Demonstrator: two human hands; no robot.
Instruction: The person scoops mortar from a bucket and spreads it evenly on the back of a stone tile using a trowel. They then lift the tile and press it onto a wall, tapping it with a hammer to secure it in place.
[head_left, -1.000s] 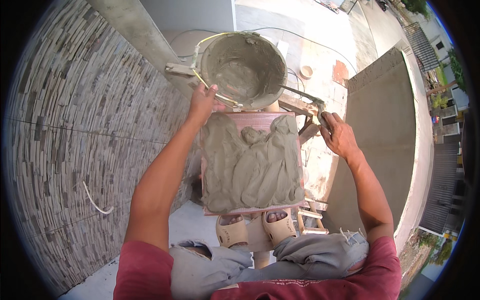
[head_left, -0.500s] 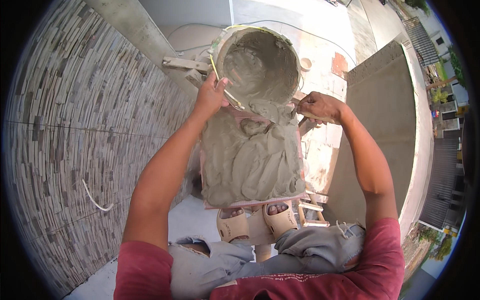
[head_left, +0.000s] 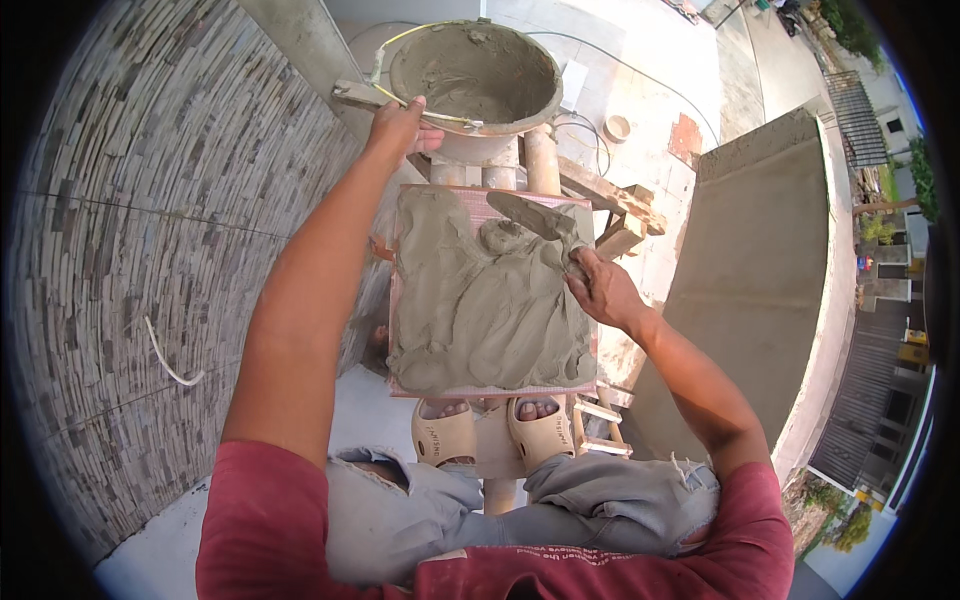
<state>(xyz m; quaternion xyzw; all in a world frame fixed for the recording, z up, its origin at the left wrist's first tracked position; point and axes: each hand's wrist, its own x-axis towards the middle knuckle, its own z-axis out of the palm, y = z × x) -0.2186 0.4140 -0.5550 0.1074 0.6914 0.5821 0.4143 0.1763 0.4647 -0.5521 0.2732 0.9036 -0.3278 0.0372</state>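
- The left hand (head_left: pixel 400 130) clasped the bucket (head_left: pixel 465 148) at its near-left rim; the right hand (head_left: pixel 606 288), well apart, was wrapped around the trowel's (head_left: pixel 532 213) handle.
- The tile (head_left: pixel 478 204) lay between bucket and sandals (head_left: pixel 443 432), mostly coated with uneven mortar (head_left: pixel 480 320).
- A far-edge patch was uncoated; mortar lined the bucket.

Looking steeply down from head height, near the mortar-covered board (head_left: pixel 475 206). Facing forward to the bucket (head_left: pixel 475 149) beyond the board's far edge. Reaching, fisheye-wide, to the stone-patterned wall (head_left: pixel 180 250) left of the board and the grey wall (head_left: pixel 745 270) right of it.
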